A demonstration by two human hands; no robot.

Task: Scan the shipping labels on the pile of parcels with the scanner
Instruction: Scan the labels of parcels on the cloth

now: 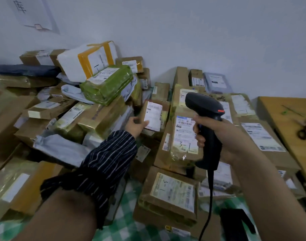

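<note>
— Dozens of parcels [100, 117], heaped against the wall [183, 32] on a green checked cloth [131, 228]. They're brown boxes mostly, with grey bags among them and one green-wrapped parcel [107, 84] leaning on a white box [70, 63] banded with yellow tape.

— And the hands?

— The left hand [135, 125], out of a striped sleeve [105, 164], is stretched to the middle of the heap. It grips a small box [143, 111] by its near edge, thumb on the lower corner of the shipping label [154, 113], with the label facing up toward the person.

— Where's the scanner?

— The scanner [203, 104] is in the right hand [225, 136], fingers wrapped tight round the black handle. Its head is raised, just right of that small box and above a long carton [183, 136] marked "3-1". The cable [209, 197] hangs from the foot of the handle.

— Anything else?

— A wooden table [288, 119] at the far right, with what may be scissors [304, 129] on it. It's too blurred to be sure.
</note>
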